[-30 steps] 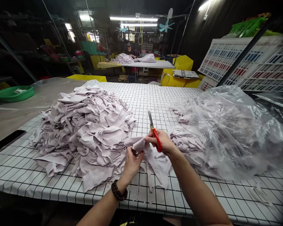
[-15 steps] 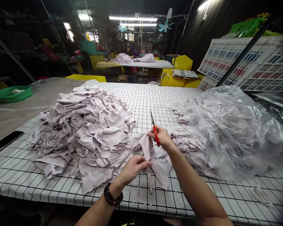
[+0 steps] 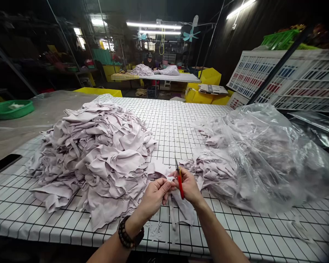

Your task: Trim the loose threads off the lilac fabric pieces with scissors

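Note:
My right hand (image 3: 190,188) is closed round red-handled scissors (image 3: 180,180), blades pointing up and away. My left hand (image 3: 155,195), with a dark bead bracelet at the wrist, pinches a pale lilac fabric piece (image 3: 180,208) right beside the scissors. That piece hangs down onto the white gridded table (image 3: 175,120). A big heap of the same lilac fabric pieces (image 3: 98,153) lies just left of my hands. On the right, a clear plastic bag (image 3: 263,157) holds more of the fabric, with some spilling out of its mouth close to my right hand.
A dark phone (image 3: 2,164) lies at the table's left edge, a green basin (image 3: 9,109) beyond it. Small fabric offcuts (image 3: 156,230) litter the front edge. Colour swatch boards (image 3: 284,78) lean at the right. Far back, a person sits at another table with fabric and yellow bins.
My hands have dropped lower and come together near the table. My left hand has slid along the fabric piece up to the scissors, and the piece now hangs bunched below them.

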The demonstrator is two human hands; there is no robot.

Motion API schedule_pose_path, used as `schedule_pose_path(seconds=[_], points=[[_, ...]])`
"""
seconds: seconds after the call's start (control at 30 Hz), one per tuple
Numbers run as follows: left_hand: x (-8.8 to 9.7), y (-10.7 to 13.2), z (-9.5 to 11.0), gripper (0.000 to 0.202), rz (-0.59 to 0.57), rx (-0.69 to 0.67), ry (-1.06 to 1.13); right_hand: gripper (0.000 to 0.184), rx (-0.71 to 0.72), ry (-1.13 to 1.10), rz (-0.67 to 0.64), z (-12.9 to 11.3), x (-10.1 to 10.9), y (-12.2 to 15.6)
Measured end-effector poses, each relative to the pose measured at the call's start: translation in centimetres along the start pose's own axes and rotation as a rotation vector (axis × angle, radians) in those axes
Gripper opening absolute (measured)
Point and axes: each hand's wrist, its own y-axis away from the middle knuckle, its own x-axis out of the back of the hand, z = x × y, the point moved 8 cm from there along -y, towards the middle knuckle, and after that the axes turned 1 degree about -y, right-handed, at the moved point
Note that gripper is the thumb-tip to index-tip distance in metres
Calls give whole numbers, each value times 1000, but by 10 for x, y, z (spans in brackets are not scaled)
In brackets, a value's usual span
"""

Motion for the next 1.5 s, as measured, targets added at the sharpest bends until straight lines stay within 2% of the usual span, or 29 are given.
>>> schedule_pose_path(seconds=[0.07, 0.13, 0.17, 0.27, 0.33, 0.43, 0.53, 0.63, 0.77, 0.97, 1.2, 1.5], points=[[9, 5, 18, 32, 126, -161, -182, 16, 56, -20, 66, 0, 3, -2], [15, 10, 34, 28, 240, -312, -308, 15, 58, -42, 47, 1, 1, -4], [15, 11, 36, 28, 250, -344, -318, 17, 43, -50, 19, 3, -2, -5], [6, 0, 22, 28, 123, -281, -143, 24, -4, -40, -58, 5, -8, -3], [1, -9, 7, 28, 53, -218, 13, 24, -21, 19, -74, 1, -4, 1], [5, -17, -5, 27, 84, -199, 114, 24, -32, 207, -30, -14, 15, 11], [9, -18, -6, 28, 114, -198, 29, 28, -23, 534, -38, -33, 30, 24], [6, -17, -1, 28, 83, -212, -118, 38, 5, 838, -79, -42, 31, 35], [0, -15, 3, 29, 53, -241, -231, 35, 47, 1031, -50, -42, 28, 40], [-5, -13, 3, 28, -8, -225, -312, 26, 49, 1117, -30, -41, 24, 38], [-6, -8, 11, 25, -28, -277, -388, 25, 58, 1139, -38, -40, 20, 38], [-5, -4, 15, 25, -40, -276, -396, 28, 24, 1154, -70, -35, 19, 38]])
